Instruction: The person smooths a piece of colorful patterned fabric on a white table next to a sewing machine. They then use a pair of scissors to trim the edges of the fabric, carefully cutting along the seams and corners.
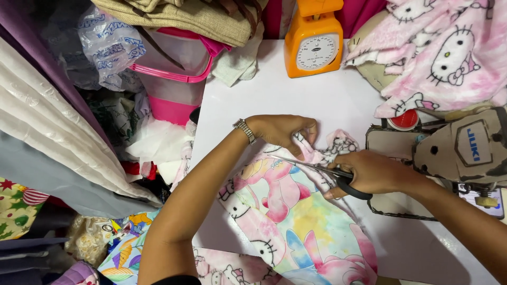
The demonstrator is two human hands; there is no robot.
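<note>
Printed cartoon fabric (296, 221) nearest camera, spread on white table (327, 100), running up toward hands. Left hand (282, 131) just beyond, fingers closed, pinching bunched fabric edge, likely to keep it taut for blades; wristwatch (244, 130) on that wrist. Right hand (376, 173) right of fabric, wrapped tight around black scissors (327, 171) handles, blades pointing left into fabric near pinch. Sewing machine (459, 153) right of fabric, touching distance from right hand. Orange dial scale (313, 42) beyond fabric at table's far edge. Pink bucket (177, 79) far left of fabric.
</note>
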